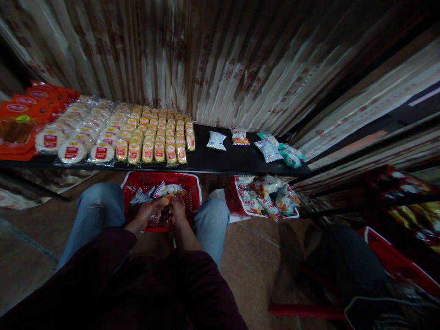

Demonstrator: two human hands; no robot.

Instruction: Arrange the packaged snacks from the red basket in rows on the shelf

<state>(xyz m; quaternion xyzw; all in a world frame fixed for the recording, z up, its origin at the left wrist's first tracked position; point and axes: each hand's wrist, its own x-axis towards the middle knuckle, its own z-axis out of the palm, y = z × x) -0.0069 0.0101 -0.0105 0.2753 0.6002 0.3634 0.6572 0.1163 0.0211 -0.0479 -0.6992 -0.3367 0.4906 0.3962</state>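
Observation:
Both my hands reach down into a red plastic basket point(196, 190) between my knees. Several small snack packets lie in it, among them white-and-blue striped ones. An orange-and-white snack packet point(167, 200) is between my hands. My left hand point(147, 211) has its fingers closed at the packet's left side. On the other side, the curled fingers of my right hand point(178, 209) grip its right end. The fingertips are dim and partly hidden among the packets.
A black shelf point(220, 158) ahead bears rows of yellow wrapped cakes point(147, 137), round white packs point(72, 151), orange bags point(20, 110) and loose snack packets point(216, 140). Right of my knee stands another basket filled with snack bags point(264, 195). Someone's dark-clothed leg point(347, 256) is at right.

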